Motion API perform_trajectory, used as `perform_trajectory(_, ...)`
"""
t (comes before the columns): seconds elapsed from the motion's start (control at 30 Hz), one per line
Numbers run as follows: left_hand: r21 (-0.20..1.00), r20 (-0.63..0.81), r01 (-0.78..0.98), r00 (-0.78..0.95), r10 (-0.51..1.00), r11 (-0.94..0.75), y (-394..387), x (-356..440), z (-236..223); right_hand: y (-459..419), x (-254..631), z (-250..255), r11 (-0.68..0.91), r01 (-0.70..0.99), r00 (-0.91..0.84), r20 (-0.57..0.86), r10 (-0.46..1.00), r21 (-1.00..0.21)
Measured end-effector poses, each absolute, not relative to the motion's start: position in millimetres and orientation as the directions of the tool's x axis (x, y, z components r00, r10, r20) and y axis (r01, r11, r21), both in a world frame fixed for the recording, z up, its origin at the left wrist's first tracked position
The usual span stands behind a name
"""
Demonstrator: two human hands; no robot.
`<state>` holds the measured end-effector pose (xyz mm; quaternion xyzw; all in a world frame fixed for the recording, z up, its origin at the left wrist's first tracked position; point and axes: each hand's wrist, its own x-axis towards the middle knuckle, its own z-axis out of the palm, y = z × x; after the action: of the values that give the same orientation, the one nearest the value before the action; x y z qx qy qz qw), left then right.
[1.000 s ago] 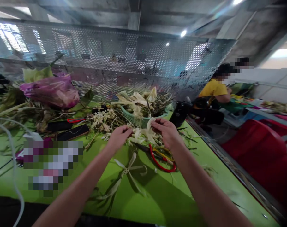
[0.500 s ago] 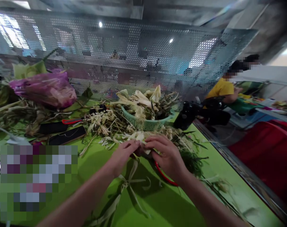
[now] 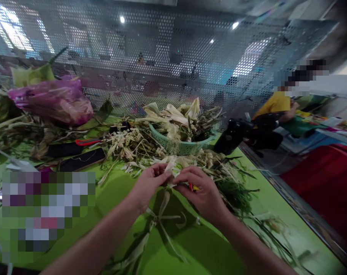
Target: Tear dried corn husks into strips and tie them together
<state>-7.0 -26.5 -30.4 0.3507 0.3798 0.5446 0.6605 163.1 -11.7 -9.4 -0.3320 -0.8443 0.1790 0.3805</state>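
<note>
In front of the basket, my left hand [image 3: 150,182] pinches a pale dried husk piece [image 3: 170,165] between thumb and fingers. My right hand [image 3: 200,191] is closed at the same piece from the other side, its fingertips almost meeting the left ones. A small red and yellow part [image 3: 192,187] shows by the right fingers; whether it is gripped or lies behind them I cannot tell. Below the hands, a tied bunch of dried husk strips [image 3: 156,219] is spread on the green tabletop [image 3: 207,248].
Husks fill a green plastic basket [image 3: 184,148]. Dried scraps [image 3: 133,147] and green string [image 3: 236,194] lie around it. Further left are a purple plastic bag [image 3: 53,101] and a black phone-like slab [image 3: 82,159]. A black device [image 3: 230,135] stands right; a person in yellow [image 3: 272,105] sits beyond.
The red loop below my right hand is out of sight, and a red and yellow part shows by its fingers. My left fingers have curled closer round the husk. The view has shifted slightly.
</note>
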Motion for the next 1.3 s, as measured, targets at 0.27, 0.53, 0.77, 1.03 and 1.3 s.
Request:
perform_trajectory(0.27,0.842,-0.165,-0.496,0.139,0.977,0.213,-27.0,-9.0,-31.2,-10.4,161.8,-12.2,0.706,0.429,-0.462,0.534,0.708,-0.564)
perform_trajectory(0.53,0.882,-0.268,-0.339,0.212,0.94,0.328,-32.3,-3.9,-32.3,-10.0,165.6,-12.5,0.786,0.461,-0.503,0.608,0.614,-0.412)
perform_trajectory(0.77,0.894,-0.272,-0.325,0.152,0.95,0.308,-31.4,-4.4,-29.3,-9.6,165.5,-13.9,0.778,0.461,-0.525,0.576,0.627,-0.427)
perform_trajectory(1.03,0.874,-0.241,-0.404,0.126,0.962,0.272,-29.1,-4.5,-32.8,-11.0,157.6,-12.7,0.683,0.407,-0.435,0.529,0.729,-0.607)
perform_trajectory(1.3,0.847,-0.257,-0.446,0.13,0.958,0.288,-31.0,-5.1,-32.5,-14.3,157.8,-11.3,0.669,0.366,-0.46,0.499,0.735,-0.647)
